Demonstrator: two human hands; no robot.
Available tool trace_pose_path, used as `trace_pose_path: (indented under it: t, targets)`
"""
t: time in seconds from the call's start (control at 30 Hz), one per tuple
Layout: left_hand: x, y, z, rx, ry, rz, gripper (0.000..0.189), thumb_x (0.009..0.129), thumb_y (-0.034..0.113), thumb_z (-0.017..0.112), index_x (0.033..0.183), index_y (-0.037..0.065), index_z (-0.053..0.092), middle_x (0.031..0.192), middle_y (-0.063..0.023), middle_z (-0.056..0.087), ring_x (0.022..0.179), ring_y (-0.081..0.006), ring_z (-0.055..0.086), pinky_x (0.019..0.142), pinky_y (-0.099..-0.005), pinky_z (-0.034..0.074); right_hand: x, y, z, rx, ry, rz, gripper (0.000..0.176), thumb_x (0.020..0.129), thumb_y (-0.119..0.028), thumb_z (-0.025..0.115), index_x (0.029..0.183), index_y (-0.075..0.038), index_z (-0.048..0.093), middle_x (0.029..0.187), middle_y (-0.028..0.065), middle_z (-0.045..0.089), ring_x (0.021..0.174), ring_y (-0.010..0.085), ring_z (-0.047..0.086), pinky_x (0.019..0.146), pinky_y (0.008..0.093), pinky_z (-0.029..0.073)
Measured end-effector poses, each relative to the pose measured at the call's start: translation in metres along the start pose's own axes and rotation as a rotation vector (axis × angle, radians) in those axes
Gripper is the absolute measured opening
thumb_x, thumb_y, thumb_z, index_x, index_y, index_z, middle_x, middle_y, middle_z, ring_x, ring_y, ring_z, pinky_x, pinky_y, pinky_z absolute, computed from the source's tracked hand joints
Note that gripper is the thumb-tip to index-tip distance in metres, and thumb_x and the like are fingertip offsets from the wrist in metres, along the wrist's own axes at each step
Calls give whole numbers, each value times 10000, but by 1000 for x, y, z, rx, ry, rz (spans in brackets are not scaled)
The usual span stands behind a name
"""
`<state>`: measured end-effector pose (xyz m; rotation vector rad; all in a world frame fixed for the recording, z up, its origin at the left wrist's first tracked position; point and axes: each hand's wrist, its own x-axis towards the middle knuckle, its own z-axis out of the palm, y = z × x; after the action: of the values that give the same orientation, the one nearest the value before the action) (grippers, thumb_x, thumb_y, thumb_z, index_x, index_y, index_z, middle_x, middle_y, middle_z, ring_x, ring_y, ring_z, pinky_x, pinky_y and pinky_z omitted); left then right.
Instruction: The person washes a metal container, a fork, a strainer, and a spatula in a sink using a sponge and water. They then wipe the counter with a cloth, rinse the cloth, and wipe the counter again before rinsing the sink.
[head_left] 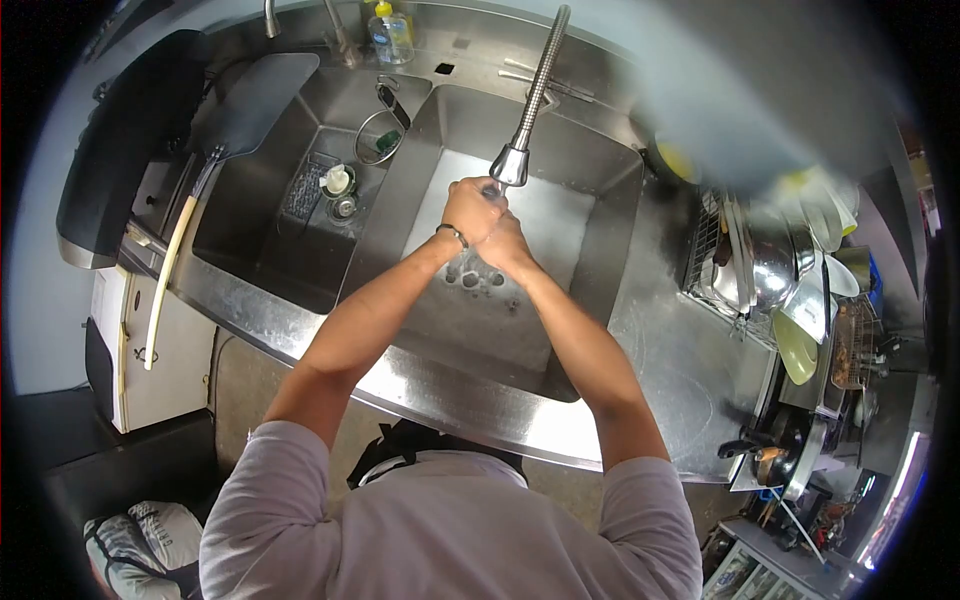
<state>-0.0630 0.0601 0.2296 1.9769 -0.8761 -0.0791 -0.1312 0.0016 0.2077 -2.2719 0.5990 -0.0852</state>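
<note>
Both hands are pressed together over the right sink basin (pixel 400 290), just below the metal spray head (pixel 510 165) of a tap on a spring hose. My left hand (pixel 468 208), with a dark bracelet at the wrist, is closed in a curl on top. My right hand (pixel 507 243) is closed against it from the right, its fingers largely hidden. A small dark spot shows between the thumbs, but I cannot tell what is held there. Water runs down under the hands, and whitish suds lie on the basin floor around the drain holes.
In the left basin (pixel 270 265) lie a strainer (pixel 378 140), a drain fitting (pixel 342 207) and a white-green piece. A long-handled pizza peel (pixel 255 100) leans over its left side. A soap bottle (pixel 390 38) stands behind. Dish racks with bowls (pixel 775 265) fill the right.
</note>
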Motion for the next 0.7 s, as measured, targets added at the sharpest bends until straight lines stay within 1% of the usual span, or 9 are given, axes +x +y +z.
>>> trace_pose_path:
  t: [0.03, 0.1, 0.3, 0.43, 0.5, 0.53, 0.6, 0.67, 0.7]
  targets:
    - [-2, -5, 4, -31, 1, -7, 147, 637, 140, 596, 654, -7, 590, 624, -181, 592, 568, -291, 581, 575, -353, 455, -4, -8, -5, 0, -1, 1, 418, 781, -256, 550, 1080, 27, 475, 983, 207, 594, 986, 319, 555, 813, 373, 447]
    - [-7, -11, 7, -64, -1, -17, 136, 637, 139, 590, 633, 3, 581, 599, -175, 580, 557, -308, 569, 565, -363, 447, -13, -20, -12, 102, -92, 188, 442, 764, -277, 563, 1063, 36, 477, 1007, 227, 580, 1017, 345, 531, 825, 394, 445]
    - [-31, -15, 7, -52, -80, -111, 146, 657, 88, 577, 585, -11, 496, 520, -184, 487, 485, -344, 459, 513, -383, 400, -20, 3, 18, 47, -132, 202, 437, 754, -249, 563, 1059, 49, 472, 1011, 233, 577, 1006, 355, 535, 819, 404, 447]
    - [-31, -8, 3, -16, -73, -78, 90, 634, 69, 547, 588, -5, 525, 541, -211, 498, 503, -374, 484, 546, -388, 423, -14, 13, 24, -28, -86, 113, 426, 746, -226, 566, 1066, 39, 473, 1014, 233, 577, 999, 352, 540, 808, 407, 451]
    - [-25, -8, -1, -98, -75, -62, 156, 701, 154, 597, 711, 5, 555, 628, -188, 558, 547, -316, 526, 585, -357, 434, -6, 15, 11, -43, -250, 48, 550, 739, -274, 601, 1177, -15, 392, 1084, 187, 559, 1021, 337, 527, 859, 405, 432]
    - [-24, -2, -9, -105, -86, -53, 156, 701, 154, 597, 711, 5, 555, 628, -188, 558, 547, -316, 526, 585, -357, 434, -12, 9, -3, -43, -238, 59, 550, 739, -274, 601, 1177, -15, 392, 1084, 187, 559, 1021, 337, 527, 859, 405, 432]
    - [-26, 7, -26, -271, -153, -152, 274, 788, 270, 603, 874, 16, 542, 791, -150, 589, 681, -246, 566, 641, -324, 440, -32, 5, -30, 77, -141, 50, 568, 702, -313, 655, 1160, -58, 438, 1082, 149, 566, 1044, 321, 516, 864, 399, 419]
    - [-35, -7, -34, -546, -332, -186, 328, 850, 318, 560, 976, 22, 494, 889, -87, 559, 785, -166, 538, 665, -295, 433, -53, 23, -31, 58, 65, -22, 493, 675, -321, 690, 1059, -59, 527, 1043, 132, 580, 1001, 324, 528, 873, 388, 409]
    - [-42, -6, -38, -496, -394, -153, 278, 857, 276, 554, 951, 19, 503, 865, -65, 542, 767, -140, 510, 652, -283, 426, -65, 32, -33, 12, 183, -150, 407, 687, -300, 693, 977, -50, 555, 1008, 137, 576, 959, 310, 535, 837, 382, 414]
